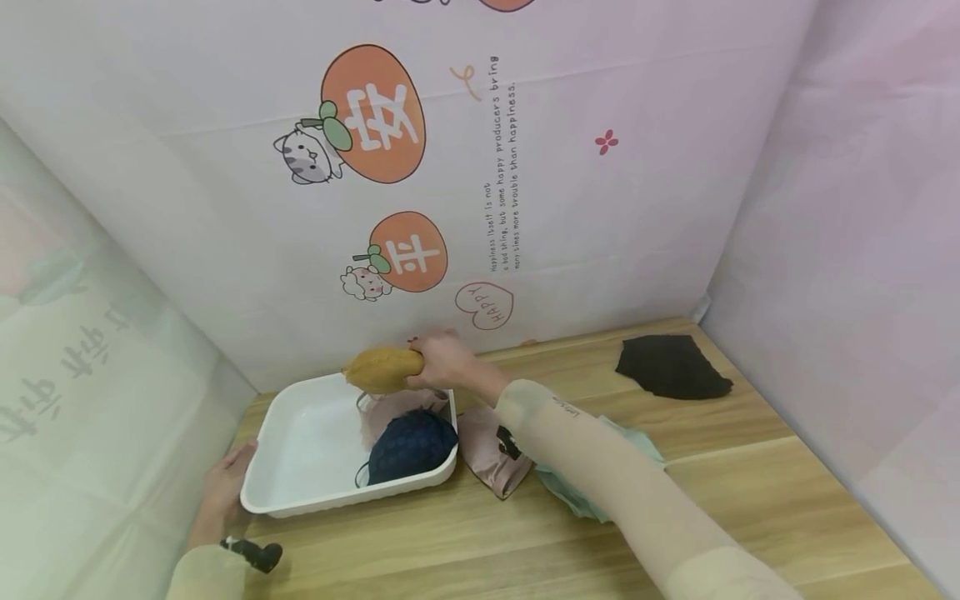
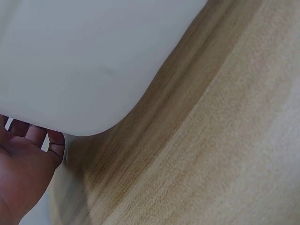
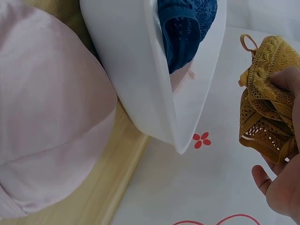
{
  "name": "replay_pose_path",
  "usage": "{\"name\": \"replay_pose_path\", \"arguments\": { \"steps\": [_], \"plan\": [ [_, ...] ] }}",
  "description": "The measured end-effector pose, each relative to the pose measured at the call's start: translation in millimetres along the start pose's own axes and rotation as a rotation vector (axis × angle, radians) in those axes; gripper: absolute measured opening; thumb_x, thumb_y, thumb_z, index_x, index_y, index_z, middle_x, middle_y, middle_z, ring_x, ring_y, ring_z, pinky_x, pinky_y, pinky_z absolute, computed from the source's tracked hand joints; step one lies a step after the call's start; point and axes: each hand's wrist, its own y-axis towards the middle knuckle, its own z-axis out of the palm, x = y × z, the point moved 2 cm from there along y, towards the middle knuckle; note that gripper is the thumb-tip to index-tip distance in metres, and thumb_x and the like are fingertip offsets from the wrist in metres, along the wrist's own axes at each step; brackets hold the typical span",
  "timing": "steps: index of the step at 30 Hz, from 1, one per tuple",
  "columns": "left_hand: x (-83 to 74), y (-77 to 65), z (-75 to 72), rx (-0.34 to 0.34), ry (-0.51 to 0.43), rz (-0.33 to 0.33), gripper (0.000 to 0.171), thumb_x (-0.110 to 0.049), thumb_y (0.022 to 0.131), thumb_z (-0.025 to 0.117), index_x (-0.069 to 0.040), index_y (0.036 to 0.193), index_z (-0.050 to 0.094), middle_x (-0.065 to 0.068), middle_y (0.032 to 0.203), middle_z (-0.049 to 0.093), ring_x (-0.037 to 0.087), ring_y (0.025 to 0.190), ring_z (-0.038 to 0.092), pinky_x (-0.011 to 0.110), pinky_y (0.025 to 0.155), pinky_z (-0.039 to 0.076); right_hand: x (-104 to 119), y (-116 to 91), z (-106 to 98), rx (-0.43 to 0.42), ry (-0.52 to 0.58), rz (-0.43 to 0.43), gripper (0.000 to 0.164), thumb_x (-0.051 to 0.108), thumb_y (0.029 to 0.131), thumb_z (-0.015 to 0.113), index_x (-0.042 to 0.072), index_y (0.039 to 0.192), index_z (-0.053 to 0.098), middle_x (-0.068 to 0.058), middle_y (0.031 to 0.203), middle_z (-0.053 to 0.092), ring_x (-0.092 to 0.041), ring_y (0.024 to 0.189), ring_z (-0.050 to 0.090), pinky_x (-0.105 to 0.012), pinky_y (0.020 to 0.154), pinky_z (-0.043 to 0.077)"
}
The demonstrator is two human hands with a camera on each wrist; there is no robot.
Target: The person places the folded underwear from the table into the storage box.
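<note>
A mustard lace bra [image 3: 269, 93], bunched up, is held in my right hand [image 1: 446, 362] over the far right part of the white plastic tray [image 1: 300, 450]. Inside the tray's right side lie a navy lace bra [image 1: 412, 446] and, behind it, a pale pink bra [image 1: 382, 410]; the left part shows bare white bottom. My left hand [image 1: 225, 483] grips the tray's near left edge, its curled fingers [image 2: 35, 135] partly hidden behind the wall in the left wrist view.
Right of the tray lies another pink bra [image 1: 491, 454]. A light green garment [image 1: 573, 492] is partly covered by my right forearm. At the back right of the wooden table [image 1: 750, 475] lies a black piece of cloth [image 1: 671, 367]. Printed curtains [image 1: 600, 225] rise behind and at both sides.
</note>
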Motion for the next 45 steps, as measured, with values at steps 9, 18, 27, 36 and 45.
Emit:
{"name": "replay_pose_path", "arguments": {
  "steps": [9, 18, 27, 36, 45],
  "plan": [
    [-0.9, 0.3, -2.2, -0.008, 0.029, 0.011, 0.092, -0.072, 0.093, 0.045, -0.009, 0.157, 0.025, 0.017, 0.166, 0.018, 0.044, 0.153, 0.016, 0.056, 0.124, 0.024, 9.6, 6.2, 6.4, 0.024, -0.038, 0.000, 0.035, 0.052, 0.083, 0.072, 0.024, 0.102, 0.070, 0.011, 0.084, 0.061, -0.011, 0.074, 0.053, -0.030, 0.070, 0.041],
    [-0.6, 2.2, -2.0, 0.015, 0.027, -0.001, 0.092, -0.073, 0.091, 0.043, -0.013, 0.158, 0.023, 0.014, 0.167, 0.017, 0.042, 0.153, 0.017, 0.055, 0.124, 0.025, 17.1, 13.7, 14.1, 0.051, -0.028, 0.028, 0.039, 0.053, 0.084, 0.071, 0.024, 0.109, 0.071, 0.011, 0.092, 0.066, -0.010, 0.082, 0.054, -0.032, 0.079, 0.046],
    [-1.1, 2.1, -3.3, 0.005, 0.071, 0.018, 0.089, -0.072, 0.094, 0.041, -0.011, 0.157, 0.025, 0.015, 0.166, 0.019, 0.043, 0.153, 0.015, 0.058, 0.124, 0.021, 25.7, 20.9, 20.1, 0.074, -0.014, 0.035, 0.033, 0.053, 0.084, 0.071, 0.024, 0.100, 0.071, 0.011, 0.083, 0.063, -0.011, 0.080, 0.053, -0.031, 0.077, 0.044],
    [0.7, 8.4, -4.9, 0.037, 0.093, 0.027, 0.089, -0.070, 0.096, 0.036, -0.010, 0.159, 0.019, 0.020, 0.166, 0.018, 0.045, 0.152, 0.017, 0.057, 0.123, 0.027, 31.4, 28.2, 28.8, 0.072, -0.043, 0.020, 0.031, 0.054, 0.083, 0.071, 0.025, 0.086, 0.065, 0.011, 0.075, 0.059, -0.011, 0.076, 0.051, -0.029, 0.073, 0.043],
    [-0.6, 4.5, -2.4, 0.043, 0.064, 0.044, 0.088, -0.067, 0.098, 0.037, -0.006, 0.158, 0.018, 0.024, 0.165, 0.018, 0.045, 0.151, 0.020, 0.055, 0.122, 0.030, 37.4, 33.2, 32.6, 0.125, -0.005, 0.033, 0.030, 0.054, 0.084, 0.071, 0.025, 0.087, 0.065, 0.012, 0.074, 0.059, -0.011, 0.075, 0.052, -0.032, 0.082, 0.042]
  ]
}}
